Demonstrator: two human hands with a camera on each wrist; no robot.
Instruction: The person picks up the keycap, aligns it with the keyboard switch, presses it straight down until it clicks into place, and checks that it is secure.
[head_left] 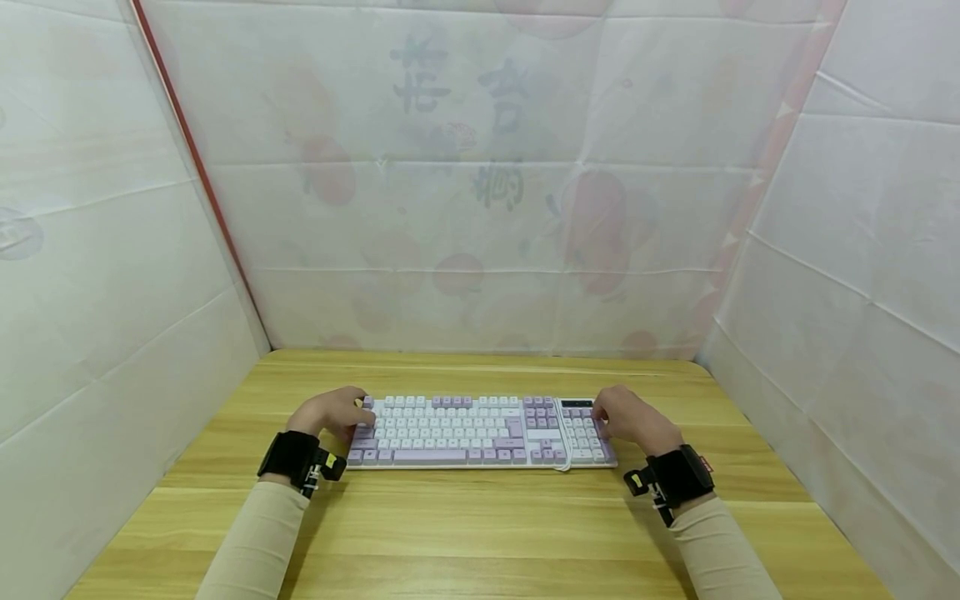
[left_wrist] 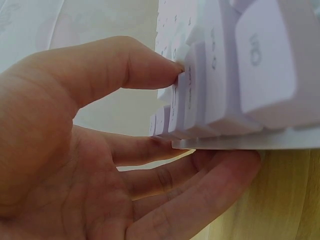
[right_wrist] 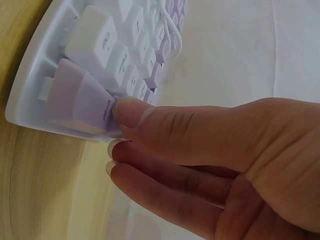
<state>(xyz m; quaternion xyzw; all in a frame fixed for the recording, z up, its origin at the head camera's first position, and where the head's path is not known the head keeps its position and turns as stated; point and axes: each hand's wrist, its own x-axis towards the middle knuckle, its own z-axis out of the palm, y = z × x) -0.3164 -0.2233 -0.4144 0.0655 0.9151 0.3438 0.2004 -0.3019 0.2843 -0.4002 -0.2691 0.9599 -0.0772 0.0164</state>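
A white and lilac computer keyboard (head_left: 442, 432) lies across the wooden table, its long side facing me. At its left end my left hand (head_left: 332, 413) grips the edge; the left wrist view has the thumb (left_wrist: 150, 67) on top of the keys and the fingers (left_wrist: 220, 180) beneath the rim. My right hand (head_left: 636, 419) pinches the opposite end. There the thumb (right_wrist: 150, 117) presses beside the lilac Enter key (right_wrist: 80, 97), with the fingers lower down at the edge, their contact partly hidden. A white cable (head_left: 564, 437) lies bundled over the keys near the number pad.
Pale wood-grain table (head_left: 480, 533) surrounds the keyboard on all sides. A whitish printed cloth wall (head_left: 465, 225) rises behind the table, with more cloth at left and right. Each wrist wears a black strap with a small camera.
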